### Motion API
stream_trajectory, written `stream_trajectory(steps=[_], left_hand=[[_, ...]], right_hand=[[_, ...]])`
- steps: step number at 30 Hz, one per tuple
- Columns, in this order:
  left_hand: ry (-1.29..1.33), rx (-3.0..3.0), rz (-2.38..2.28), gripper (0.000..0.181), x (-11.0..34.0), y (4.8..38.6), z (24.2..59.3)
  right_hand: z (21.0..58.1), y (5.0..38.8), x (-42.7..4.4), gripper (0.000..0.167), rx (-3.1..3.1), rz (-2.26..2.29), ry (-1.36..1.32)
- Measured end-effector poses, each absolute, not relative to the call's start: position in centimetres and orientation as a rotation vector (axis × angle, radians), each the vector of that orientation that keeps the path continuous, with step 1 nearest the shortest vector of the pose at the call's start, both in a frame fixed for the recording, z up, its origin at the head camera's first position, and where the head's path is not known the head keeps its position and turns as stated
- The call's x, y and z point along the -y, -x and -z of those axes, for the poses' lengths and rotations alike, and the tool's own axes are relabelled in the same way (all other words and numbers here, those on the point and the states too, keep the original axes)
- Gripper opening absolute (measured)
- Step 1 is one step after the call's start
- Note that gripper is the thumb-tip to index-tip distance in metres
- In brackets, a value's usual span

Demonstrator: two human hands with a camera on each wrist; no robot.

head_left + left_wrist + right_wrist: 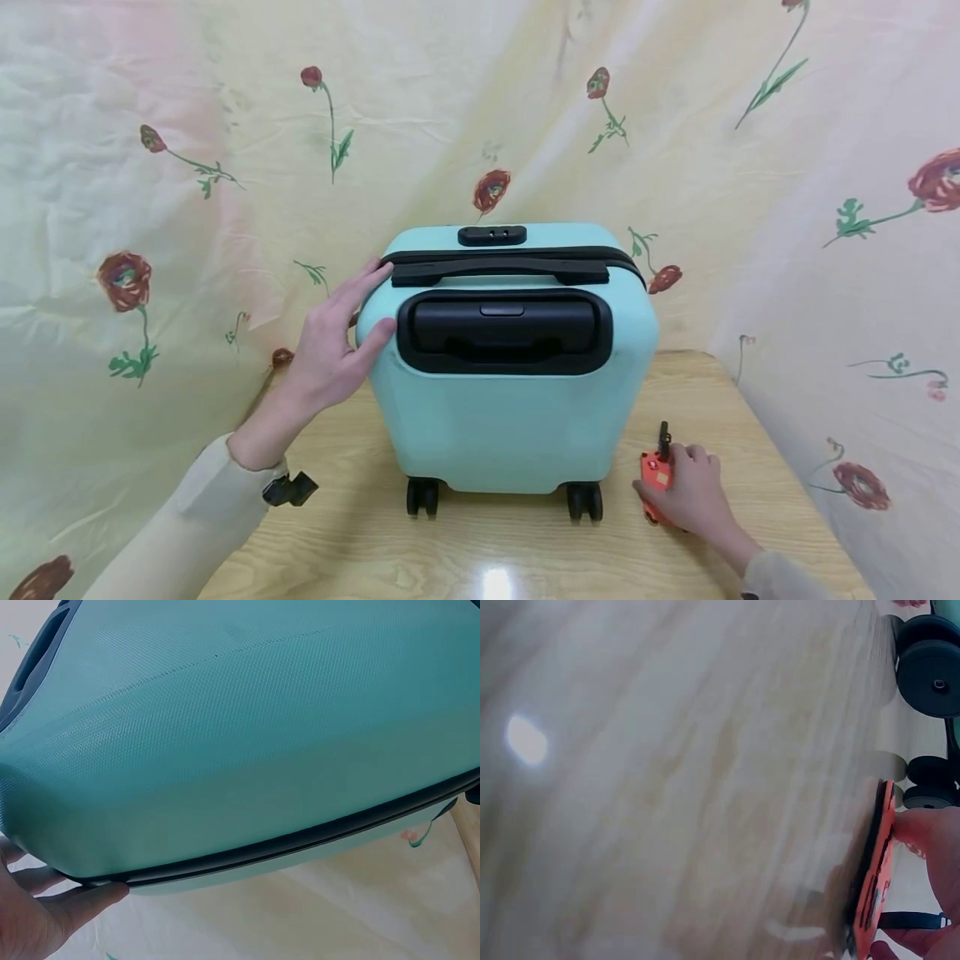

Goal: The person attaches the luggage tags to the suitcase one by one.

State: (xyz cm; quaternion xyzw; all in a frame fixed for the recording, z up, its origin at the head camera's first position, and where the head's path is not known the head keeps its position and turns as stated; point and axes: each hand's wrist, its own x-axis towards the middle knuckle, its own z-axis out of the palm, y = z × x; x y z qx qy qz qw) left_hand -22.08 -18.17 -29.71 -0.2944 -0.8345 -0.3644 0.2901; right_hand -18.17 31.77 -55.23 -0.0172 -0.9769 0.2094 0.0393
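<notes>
Beside suitcase (510, 433), tag (657, 473) lengthwise, strap (664, 442) away

Suitcase (510, 433) on table (337, 525) — luggage tag (654, 472) to its right

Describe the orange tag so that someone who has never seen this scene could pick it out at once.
Find the mint suitcase standing on the wooden table. Right of its black wheels in the head view, the person's right hand holds the tag. It is flat with a black strap, and its bright orange sets it apart from the mint suitcase and black wheels.
</notes>
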Motion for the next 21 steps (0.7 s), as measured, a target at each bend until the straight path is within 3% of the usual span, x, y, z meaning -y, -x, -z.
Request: stream_trajectory(steps=[8,15,21], left_hand=[[0.788,2.226,0.970,0.057,18.1,22.0,29.8],[0.793,2.232,0.972,0.058,18.0,22.1,29.8],[0.783,2.232,0.979,0.057,18.1,22.0,29.8]], right_hand=[[55.1,18.5,-32.0,0.072,2.979,-0.621,-0.006],[54.7,18.8,-33.5,0.077,2.901,-0.707,-0.076],[52.0,19.4,-34.3,0.072,2.806,-0.713,-0.090]])
